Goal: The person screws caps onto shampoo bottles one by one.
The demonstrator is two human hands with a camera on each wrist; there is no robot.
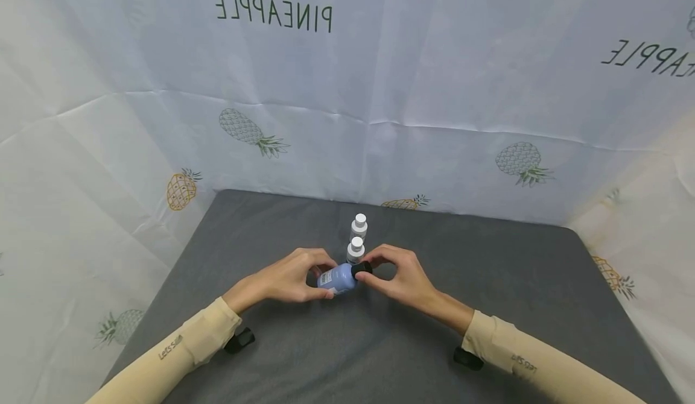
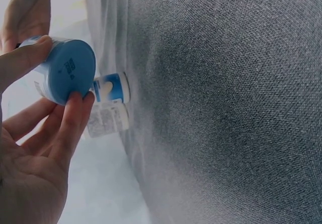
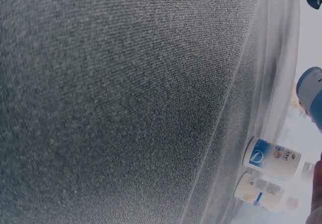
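Note:
A blue bottle with a black cap is held tilted on its side above the table, cap end toward the right. My left hand grips the bottle's body near its base, thumb on the near side and fingers on the far side. On the cap, my right hand pinches with thumb and fingers. The left wrist view shows the bottle's round blue base with small dark print. Only an edge of the right hand enters the right wrist view.
Just behind the hands stand two small white bottles with white caps, a nearer one and a farther one. Grey cloth covers the table. A pineapple-print curtain hangs behind and at the sides.

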